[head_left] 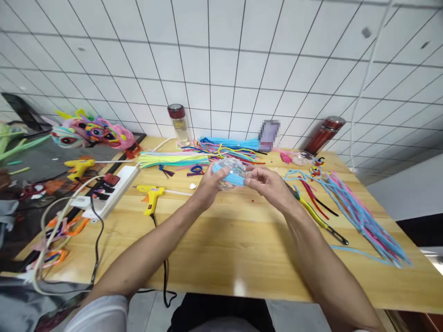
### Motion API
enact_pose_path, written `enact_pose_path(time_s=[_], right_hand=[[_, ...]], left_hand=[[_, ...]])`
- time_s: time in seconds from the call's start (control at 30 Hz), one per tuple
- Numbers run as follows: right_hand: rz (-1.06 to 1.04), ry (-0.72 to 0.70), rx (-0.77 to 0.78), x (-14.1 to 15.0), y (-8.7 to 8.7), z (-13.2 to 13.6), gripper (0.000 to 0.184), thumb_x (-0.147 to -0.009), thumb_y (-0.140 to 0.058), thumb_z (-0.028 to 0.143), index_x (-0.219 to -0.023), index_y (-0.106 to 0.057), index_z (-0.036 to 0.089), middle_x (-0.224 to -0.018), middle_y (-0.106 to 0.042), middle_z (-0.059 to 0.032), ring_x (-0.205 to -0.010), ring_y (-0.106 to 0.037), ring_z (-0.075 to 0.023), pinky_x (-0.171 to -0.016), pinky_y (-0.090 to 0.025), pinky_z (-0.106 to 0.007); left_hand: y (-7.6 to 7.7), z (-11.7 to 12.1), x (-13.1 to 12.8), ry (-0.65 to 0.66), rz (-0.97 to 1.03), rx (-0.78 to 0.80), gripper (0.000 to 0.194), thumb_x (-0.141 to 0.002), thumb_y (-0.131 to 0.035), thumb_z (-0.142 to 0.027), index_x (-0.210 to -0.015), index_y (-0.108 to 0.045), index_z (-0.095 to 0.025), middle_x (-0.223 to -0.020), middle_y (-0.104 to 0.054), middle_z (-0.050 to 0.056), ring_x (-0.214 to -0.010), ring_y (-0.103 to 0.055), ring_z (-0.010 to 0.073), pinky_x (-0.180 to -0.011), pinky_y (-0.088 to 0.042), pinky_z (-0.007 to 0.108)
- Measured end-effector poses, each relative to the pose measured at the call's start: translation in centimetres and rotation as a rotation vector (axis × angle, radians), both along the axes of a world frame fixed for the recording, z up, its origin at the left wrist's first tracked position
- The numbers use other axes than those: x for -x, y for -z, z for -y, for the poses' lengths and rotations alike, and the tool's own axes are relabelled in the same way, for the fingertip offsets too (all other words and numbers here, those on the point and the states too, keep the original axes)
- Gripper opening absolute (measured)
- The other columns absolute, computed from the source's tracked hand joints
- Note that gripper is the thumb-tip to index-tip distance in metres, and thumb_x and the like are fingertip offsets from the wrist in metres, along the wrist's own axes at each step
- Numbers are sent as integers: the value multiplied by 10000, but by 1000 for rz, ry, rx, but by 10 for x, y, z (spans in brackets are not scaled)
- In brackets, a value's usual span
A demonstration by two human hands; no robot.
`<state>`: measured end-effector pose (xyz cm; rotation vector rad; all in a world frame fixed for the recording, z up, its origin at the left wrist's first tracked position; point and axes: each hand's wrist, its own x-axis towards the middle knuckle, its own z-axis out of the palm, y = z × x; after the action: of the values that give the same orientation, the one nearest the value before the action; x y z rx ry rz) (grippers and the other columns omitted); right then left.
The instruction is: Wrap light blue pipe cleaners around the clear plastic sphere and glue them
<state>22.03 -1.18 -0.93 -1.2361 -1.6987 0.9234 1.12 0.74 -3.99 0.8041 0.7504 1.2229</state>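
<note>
Over the middle of the table, a clear plastic ball [236,165] sits in my left hand [208,186], which is closed around its left side. A band of light-blue pipe cleaners [228,175] lies across the ball's front, under my left thumb. At the band's right end, the thumb and fingers of my right hand [265,182] are pinched together on the blue pipe cleaners. My fingers partly hide the ball. Just behind it lies a spread of coloured pipe cleaners [173,159].
A yellow glue gun [152,196] with its cord lies left, near a white power strip [119,186] and a second glue gun [81,168]. Yellow-handled pliers [313,212] and blue and pink pipe cleaners [360,216] lie right. A glass bottle [180,124] and red flask [325,133] stand behind.
</note>
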Motion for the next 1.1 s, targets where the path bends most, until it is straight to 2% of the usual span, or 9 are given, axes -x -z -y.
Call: enact_pose_path(time_s=[0.13,0.27,0.37,0.47,0.67,0.77,0.9,1.0,1.1], right_hand=[[-37,31,-10,-1,-23,35,298,-824,-804,507,-765,-724,226,-1216,-752,-108,-1094,-684,-278,-824,-528,-380],[-64,81,-64,3,-39,78,334,-807,-813,518,-678,-672,244,-1065,-751,-93,-1301,-643,-335,-885,-525,-389],[-94,96,-92,8,-41,106,393,-804,-830,549,-631,-641,251,-1062,-763,-92,-1379,-621,-350,-981,-523,-422],[-101,96,-97,13,-42,132,453,-799,-846,598,-601,-624,256,-1000,-772,-98,-1422,-606,-366,-1020,-530,-442],[-112,86,-87,30,-37,181,410,-786,-859,561,-606,-651,257,-978,-747,-119,-1444,-582,-379,-836,-591,-384],[-117,87,-91,40,-29,203,389,-810,-841,519,-590,-646,263,-903,-728,-109,-1454,-567,-373,-878,-603,-396],[-140,74,-97,50,-16,226,407,-826,-846,542,-598,-651,266,-863,-713,-105,-1455,-566,-370,-931,-599,-419],[-141,76,-87,55,-8,235,430,-808,-869,566,-603,-645,261,-954,-723,-127,-1424,-583,-378,-834,-606,-392],[-145,88,-73,57,1,235,421,-815,-862,570,-620,-661,256,-1039,-729,-138,-1422,-580,-375,-815,-604,-380]], left_hand=[[-24,23,2,57,-10,-65,673,-643,-1009,-503,-1140,-661,-212,-1012,-762,13,-801,-716,149,-734,-603,270],[-42,54,3,111,21,-120,666,-646,-1011,-499,-1137,-661,-216,-1017,-764,12,-797,-713,146,-735,-600,270],[-45,77,5,115,38,-141,672,-657,-1003,-496,-1160,-646,-230,-1045,-776,16,-822,-734,162,-734,-608,276],[-42,102,8,126,34,-149,674,-678,-987,-510,-1177,-622,-242,-1086,-785,27,-886,-766,201,-786,-637,327],[-36,161,18,31,76,-165,738,-673,-984,-629,-1200,-643,-240,-1197,-768,58,-996,-763,227,-849,-646,345],[-28,190,22,-45,72,-194,881,-647,-975,-716,-1318,-628,-263,-1377,-718,89,-1219,-727,285,-983,-630,387],[-12,220,23,-179,14,-294,1150,-497,-1090,-557,-1457,-521,-279,-1536,-616,122,-1449,-607,324,-1170,-531,387],[-2,232,22,-227,-23,-309,1066,-522,-1085,-466,-1406,-522,-269,-1472,-644,122,-1396,-634,317,-1154,-543,394],[6,233,23,-220,-9,-268,924,-586,-1048,-468,-1345,-563,-261,-1374,-684,105,-1288,-675,296,-1028,-605,374]])
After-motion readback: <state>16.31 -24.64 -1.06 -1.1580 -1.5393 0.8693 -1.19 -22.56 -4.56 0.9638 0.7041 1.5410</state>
